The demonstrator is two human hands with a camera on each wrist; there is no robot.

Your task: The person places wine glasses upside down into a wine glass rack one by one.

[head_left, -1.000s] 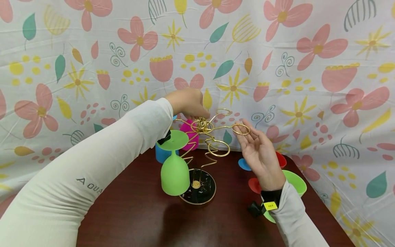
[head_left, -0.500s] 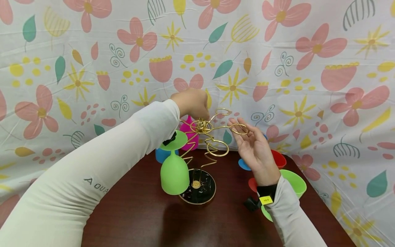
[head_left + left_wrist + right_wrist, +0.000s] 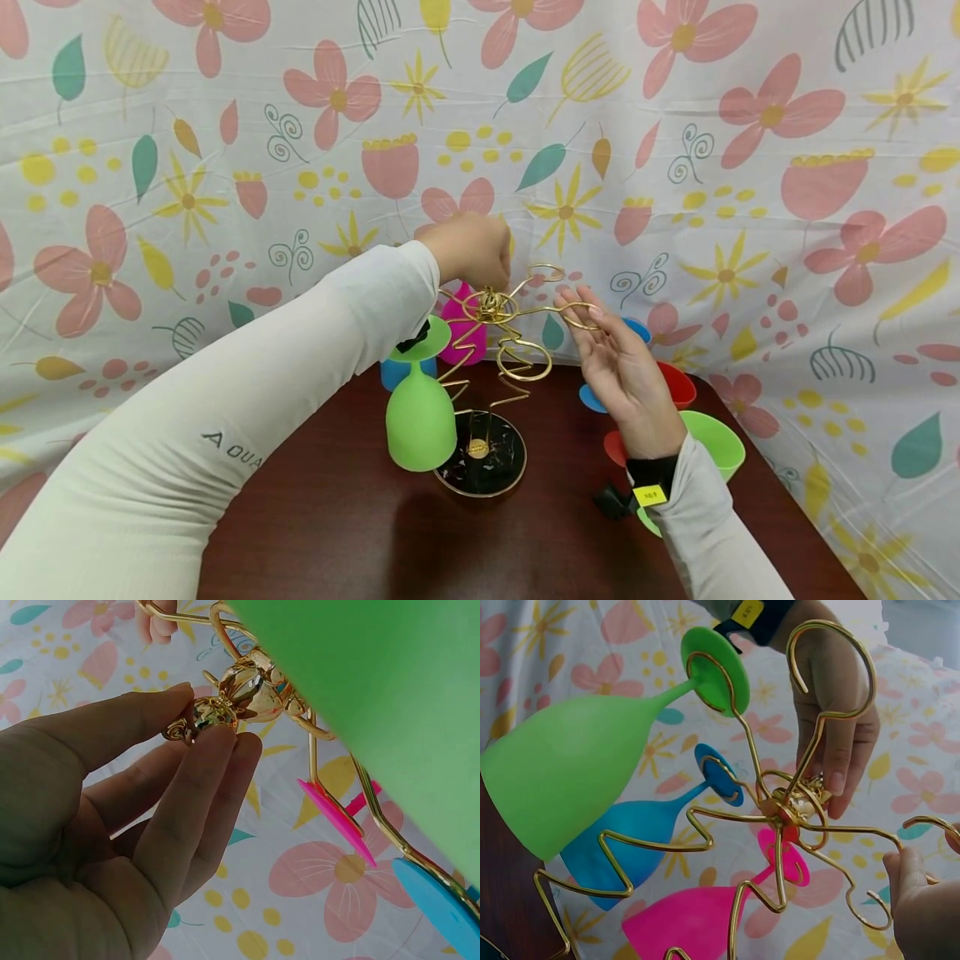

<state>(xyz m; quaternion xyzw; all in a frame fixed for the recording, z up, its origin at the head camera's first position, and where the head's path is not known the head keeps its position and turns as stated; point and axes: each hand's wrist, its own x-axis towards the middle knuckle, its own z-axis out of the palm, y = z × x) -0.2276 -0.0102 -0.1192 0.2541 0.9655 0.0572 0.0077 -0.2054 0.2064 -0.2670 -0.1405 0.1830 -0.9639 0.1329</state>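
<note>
A gold wire wine glass rack (image 3: 491,454) with a black marbled round base stands on the table. My left hand (image 3: 474,250) is at its top; in the left wrist view, thumb and fingers pinch the gold ornamental knob (image 3: 217,712). My right hand (image 3: 628,379) holds the ring at the end of the right arm (image 3: 543,310), thumb over the wire and fingers behind it. A green wine glass (image 3: 422,421), a blue wine glass (image 3: 626,844) and a pink wine glass (image 3: 686,922) hang upside down by their feet from other arms.
Right of the rack, a green glass (image 3: 712,442), a red glass (image 3: 678,385) and a blue one (image 3: 637,329) lie on the dark table (image 3: 525,542), partly behind my right hand. A flowered cloth (image 3: 247,167) hangs close behind.
My left hand has shifted slightly right at the rack's top. My right hand has moved a little left, its thumb now over the ring. The rack has turned slightly.
</note>
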